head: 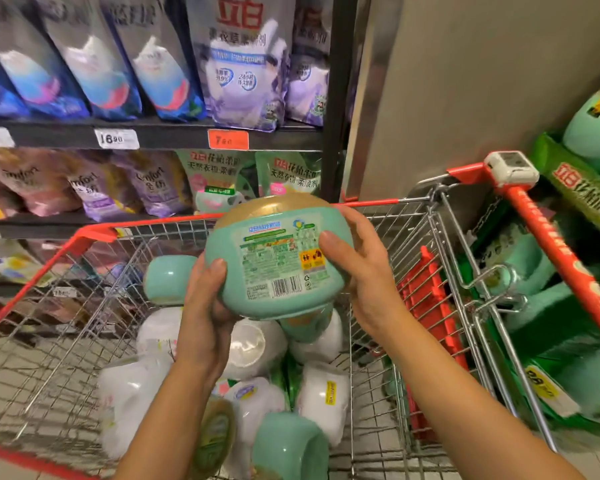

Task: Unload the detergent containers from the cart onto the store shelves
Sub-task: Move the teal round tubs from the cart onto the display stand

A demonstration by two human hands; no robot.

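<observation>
I hold a teal detergent tub [274, 258] with a gold lid above the wire cart [94, 233], its label and barcode facing me. My left hand [205, 306] grips the tub's lower left edge, thumb on its face. My right hand [357, 271] grips its right side, thumb across the label. Below, the cart holds several more tubs, white ones [132, 389] and teal ones [168, 278], lying jumbled.
Store shelves [153, 133] at the left carry softener pouches with price tags on the rails. A grey wall stands behind the cart. To the right, past the cart's red handle [551, 237], green display boxes [582, 192] hold more teal tubs.
</observation>
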